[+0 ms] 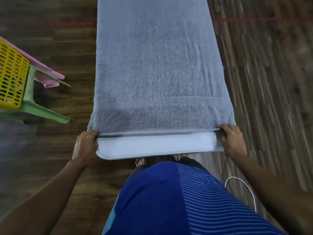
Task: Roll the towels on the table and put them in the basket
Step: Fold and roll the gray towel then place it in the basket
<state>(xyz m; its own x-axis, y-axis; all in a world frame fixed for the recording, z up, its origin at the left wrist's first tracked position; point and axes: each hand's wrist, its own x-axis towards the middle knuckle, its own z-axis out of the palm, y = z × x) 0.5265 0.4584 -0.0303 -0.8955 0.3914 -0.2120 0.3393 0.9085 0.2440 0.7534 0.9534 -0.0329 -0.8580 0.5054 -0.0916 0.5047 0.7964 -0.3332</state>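
Okay, I'm looking straight down the length of the grey-blue towel (155, 65). It's spread flat along the narrow pale worktop (152, 146) and runs from the middle of the frame right out of the top edge. A strip of bare worktop shows just below the towel's near hem.

Both hands are on that hem, set wide apart. The left hand (86, 143) is at the lower-left corner of the towel, fingers curled over the edge and gripping the cloth. The right hand (232, 139) is at the lower-right corner, fingers bent down and pinching the hem there. Between them the hem lies in a straight dark ridge. It may be turned over on itself, but the frame is blurred and I can't say for sure.

Over at the left edge of the frame there's the yellow basket (11, 73) with slotted walls, sitting on a green plastic stool (33, 109). A pink cloth (49, 82) pokes out from beside the basket and hangs past the stool. The basket is well apart from the towel.

Dark wood-pattern floor (59, 48) lies all round, with a thin red line (72, 24) across it near the top. At the bottom centre I see a blue striped shirt (160, 192), a bare foot (140, 161) just under the worktop's near edge, and a white cable (243, 185) looping at lower right.
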